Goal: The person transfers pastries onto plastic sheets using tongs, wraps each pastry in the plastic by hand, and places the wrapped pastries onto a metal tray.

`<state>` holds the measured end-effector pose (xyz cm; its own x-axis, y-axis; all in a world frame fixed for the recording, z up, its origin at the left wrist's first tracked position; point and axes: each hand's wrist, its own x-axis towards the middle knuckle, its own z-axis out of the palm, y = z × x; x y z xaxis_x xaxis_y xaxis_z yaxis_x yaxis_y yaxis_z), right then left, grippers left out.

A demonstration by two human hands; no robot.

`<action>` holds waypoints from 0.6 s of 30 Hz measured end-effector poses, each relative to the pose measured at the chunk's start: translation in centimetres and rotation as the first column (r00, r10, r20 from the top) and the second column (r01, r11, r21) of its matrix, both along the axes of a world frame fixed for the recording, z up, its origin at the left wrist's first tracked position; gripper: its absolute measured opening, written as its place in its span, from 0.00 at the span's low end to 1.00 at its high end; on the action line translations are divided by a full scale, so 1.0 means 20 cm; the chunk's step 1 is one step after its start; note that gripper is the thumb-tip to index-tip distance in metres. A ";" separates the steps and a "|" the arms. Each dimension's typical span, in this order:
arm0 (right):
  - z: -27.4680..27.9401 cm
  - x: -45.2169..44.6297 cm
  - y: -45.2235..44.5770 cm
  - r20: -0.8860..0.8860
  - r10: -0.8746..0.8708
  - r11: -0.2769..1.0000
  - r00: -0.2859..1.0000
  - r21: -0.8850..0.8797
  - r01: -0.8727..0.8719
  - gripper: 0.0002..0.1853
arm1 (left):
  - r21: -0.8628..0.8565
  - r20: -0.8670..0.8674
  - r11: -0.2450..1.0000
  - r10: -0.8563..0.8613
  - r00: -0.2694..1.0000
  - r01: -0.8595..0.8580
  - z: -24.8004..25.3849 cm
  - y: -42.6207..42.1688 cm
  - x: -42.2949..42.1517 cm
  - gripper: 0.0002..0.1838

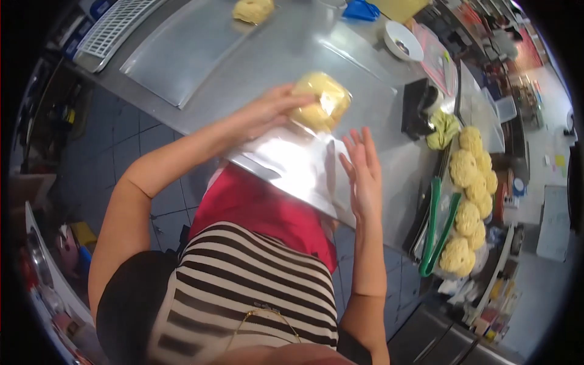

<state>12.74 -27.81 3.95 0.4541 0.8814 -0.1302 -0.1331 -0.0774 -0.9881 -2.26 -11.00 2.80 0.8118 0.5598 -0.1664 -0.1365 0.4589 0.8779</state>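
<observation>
A yellow bundle wrapped in shiny clear film [322, 102] rests on the metal table [243, 79], in front of my body. My left hand [274, 109] lies against its left side, fingers extended over its surface. To the lower right of the bundle, my right hand [363, 167] is raised with its fingers apart and nothing in it. Glossy clear film [292, 164] spreads between my hands along the table's near edge.
Several yellow noodle-like bundles [467, 220] line the right, beside green-handled tongs [433, 228]. A black dispenser [417, 109] and white bowl [403, 41] stand behind them. A metal tray [176, 55] and a white rack [118, 30] are at the far left; another yellow bundle [252, 10] is at the top.
</observation>
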 end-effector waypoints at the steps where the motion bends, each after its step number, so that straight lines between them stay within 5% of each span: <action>1: 0.02 0.02 -0.01 0.003 0.020 1.000 1.000 0.006 -0.020 0.31 | 0.054 -0.014 0.998 0.029 0.999 -0.028 0.01 0.09 -0.04 0.24; 6: 0.08 0.12 -0.12 0.097 -0.040 0.999 0.995 0.027 0.037 0.31 | 0.453 -0.090 0.780 0.522 0.848 -0.432 -0.01 0.71 -0.34 0.29; 10: 0.09 0.17 -0.20 0.133 -0.067 0.997 0.989 -0.027 0.071 0.31 | 0.504 -0.284 0.765 0.586 0.759 -0.402 -0.08 1.00 -0.55 0.32; 15: 0.06 0.22 -0.25 0.130 -0.100 0.993 0.986 -0.044 0.106 0.29 | 0.397 -0.306 0.875 0.411 0.859 -0.278 -0.19 1.06 -0.53 0.33; 18: 0.05 0.33 -0.31 0.464 -0.132 0.980 0.876 -0.072 0.186 0.26 | 0.432 -0.334 0.874 0.384 0.861 -0.222 -0.18 1.09 -0.52 0.33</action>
